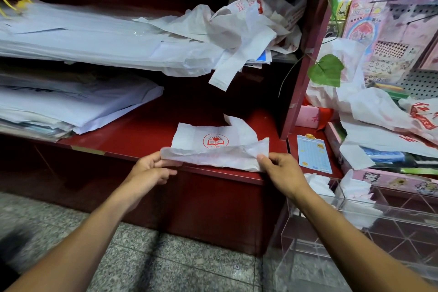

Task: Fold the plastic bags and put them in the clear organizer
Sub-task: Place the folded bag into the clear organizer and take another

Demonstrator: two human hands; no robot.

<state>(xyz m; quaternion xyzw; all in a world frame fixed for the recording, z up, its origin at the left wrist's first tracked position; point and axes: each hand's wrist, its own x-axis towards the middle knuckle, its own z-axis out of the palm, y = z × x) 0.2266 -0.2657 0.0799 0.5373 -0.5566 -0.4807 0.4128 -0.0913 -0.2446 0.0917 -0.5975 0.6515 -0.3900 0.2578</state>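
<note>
At the near right stands the clear organizer [369, 227], crumpled white plastic in its far compartments. Both hands pinch one plastic bag [214, 149] at the red shelf's [147, 135] front edge: left hand [151, 168] grasping its left end, right hand [282, 173] its right. Farther up, loose bags [239, 28] heap on the upper shelf.

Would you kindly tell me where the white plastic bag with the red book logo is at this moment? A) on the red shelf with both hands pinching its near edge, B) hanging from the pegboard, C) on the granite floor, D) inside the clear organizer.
A: the bag lies on the red shelf, left hand and right hand pinching its near edge.
</note>
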